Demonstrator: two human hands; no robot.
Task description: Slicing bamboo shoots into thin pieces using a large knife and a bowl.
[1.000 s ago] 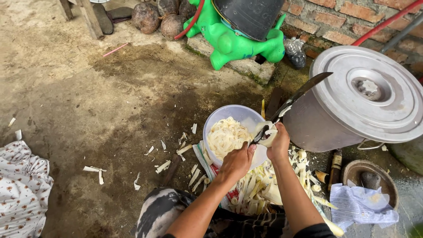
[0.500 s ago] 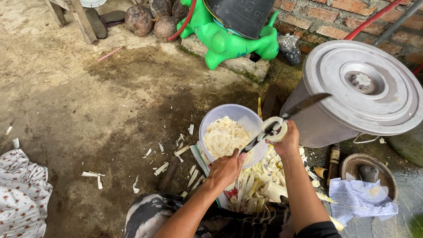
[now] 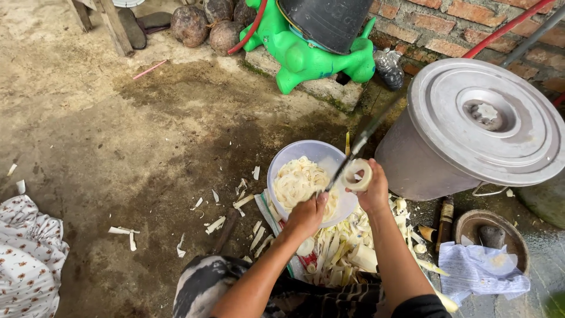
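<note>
My left hand (image 3: 307,214) grips the handle of a long dark knife (image 3: 360,143), whose blurred blade slants up to the right over the bowl. My right hand (image 3: 376,189) holds a pale round piece of bamboo shoot (image 3: 358,175), cut end facing up, right against the blade. Under both hands stands a translucent plastic bowl (image 3: 292,152) filled with thin white shoot slices (image 3: 297,182). A heap of pale peelings and trimmed pieces (image 3: 347,247) lies on the ground in front of my knees.
A large lidded metal pot (image 3: 482,123) stands close on the right. A green toy animal (image 3: 306,56) under a black bucket (image 3: 329,20) and coconuts (image 3: 191,23) sit at the back. A flowered cloth (image 3: 26,259) lies left; a small pan (image 3: 488,229) and crumpled paper (image 3: 479,271) lie right.
The knife blade has swung from pointing right, toward the pot, to a steeper angle. The shoot piece and my right hand dropped slightly toward the bowl.
</note>
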